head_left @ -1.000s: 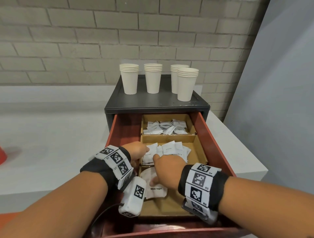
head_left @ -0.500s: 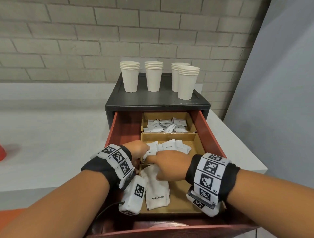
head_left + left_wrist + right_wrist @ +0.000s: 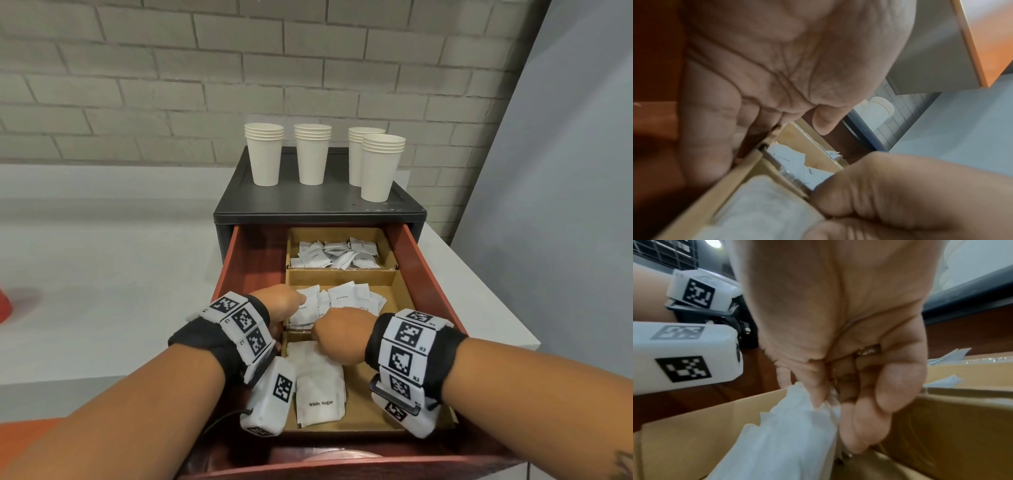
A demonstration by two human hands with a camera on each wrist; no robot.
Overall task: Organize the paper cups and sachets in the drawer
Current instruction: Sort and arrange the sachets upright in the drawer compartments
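Judging from the head view, the sorting looked well under way but unfinished. The drawer (image 3: 430,270) stood open in the lower middle of the frame, with a cardboard tray (image 3: 404,291) in its right part. Its far compartment held small sachets (image 3: 334,255); the middle one held cream sachets (image 3: 346,298); the near one held sugar sachets (image 3: 320,383) marked "White Sugar". Four stacks of cups (image 3: 310,154) stood on the cabinet top, upper middle, not yet in the drawer; the drawer's left part seemed free for them. The left hand (image 3: 279,303) lay at the middle compartment's left edge; the right hand (image 3: 342,334) was curled over the divider between the middle and near compartments.

In the left wrist view, the left hand (image 3: 764,78) filled the upper left, its fingers reaching down along the tray's side wall, partly hidden; whether it gripped that wall could not be told. Cream sachets (image 3: 789,155) showed in the centre.

In the right wrist view, the right hand (image 3: 849,353) pinched the top of the sugar sachets (image 3: 789,431) between thumb and fingers, at the lower middle, inside the tray (image 3: 962,426).
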